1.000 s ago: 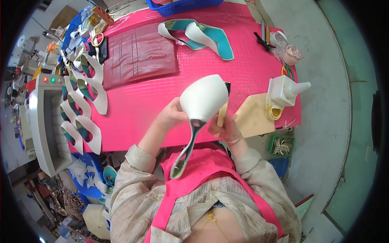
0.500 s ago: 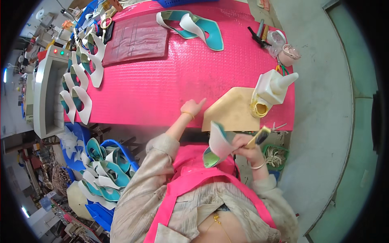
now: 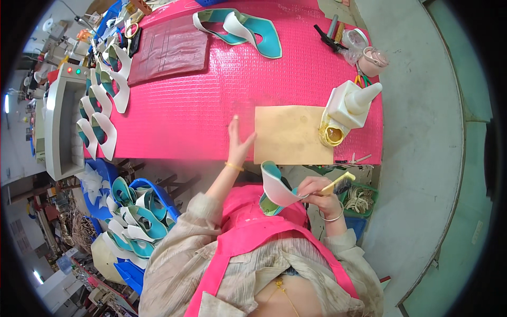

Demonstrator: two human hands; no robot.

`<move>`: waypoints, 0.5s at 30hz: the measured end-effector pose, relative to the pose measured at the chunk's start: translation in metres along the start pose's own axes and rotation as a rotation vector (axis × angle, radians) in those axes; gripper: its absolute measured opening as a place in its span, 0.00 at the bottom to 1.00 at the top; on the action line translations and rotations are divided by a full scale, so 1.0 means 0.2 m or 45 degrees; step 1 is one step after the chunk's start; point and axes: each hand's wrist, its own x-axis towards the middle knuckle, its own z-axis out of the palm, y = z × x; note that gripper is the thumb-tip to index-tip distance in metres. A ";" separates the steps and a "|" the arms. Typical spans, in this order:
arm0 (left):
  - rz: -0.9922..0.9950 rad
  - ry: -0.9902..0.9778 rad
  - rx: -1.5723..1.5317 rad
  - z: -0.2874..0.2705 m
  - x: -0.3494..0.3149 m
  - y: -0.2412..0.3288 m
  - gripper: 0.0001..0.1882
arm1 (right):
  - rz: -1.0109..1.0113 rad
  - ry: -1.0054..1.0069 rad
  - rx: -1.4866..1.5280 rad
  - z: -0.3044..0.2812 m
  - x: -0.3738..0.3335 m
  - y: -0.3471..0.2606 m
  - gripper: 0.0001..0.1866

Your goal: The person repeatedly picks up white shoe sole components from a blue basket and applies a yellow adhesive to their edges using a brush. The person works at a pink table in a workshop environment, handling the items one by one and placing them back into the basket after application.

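My left hand point(image 3: 239, 141) hovers at or just above the near edge of the pink table, fingers apart and nothing in them, beside a tan board point(image 3: 290, 132). Whether it touches the table I cannot tell. In my right hand point(image 3: 320, 193) are a brush point(image 3: 338, 183) with a pale yellow handle and dark bristles, and a curved shoe upper point(image 3: 279, 191), white outside and teal-green inside. The upper hangs in front of my pink apron. At the board's right stands a white glue bottle point(image 3: 355, 104) with an open, glue-crusted cup point(image 3: 332, 135).
More white-and-teal uppers lie at the table's left point(image 3: 105, 127) and far side point(image 3: 266, 39). A dark red mat point(image 3: 169, 50) is at the back left. Blue bins point(image 3: 169, 198) with uppers stand below left; a green basket point(image 3: 362, 199) sits below right. A grey machine point(image 3: 58, 127) borders the table.
The tan board has turned from slanted to square with the table edge. My left hand has swung from pointing right to fingers spread upward, slightly further left. The brush has tilted flatter.
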 end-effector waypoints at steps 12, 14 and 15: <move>-0.462 -0.702 -0.808 -0.41 -0.40 0.42 0.22 | 0.446 0.883 0.241 0.04 0.40 0.27 0.09; -0.548 -0.470 -0.793 -0.44 -0.40 0.49 0.19 | 0.363 0.915 -0.170 -0.06 0.36 0.46 0.13; -0.588 -0.358 -0.784 -0.45 -0.39 0.53 0.17 | 0.211 0.983 -0.464 -0.09 0.33 0.51 0.14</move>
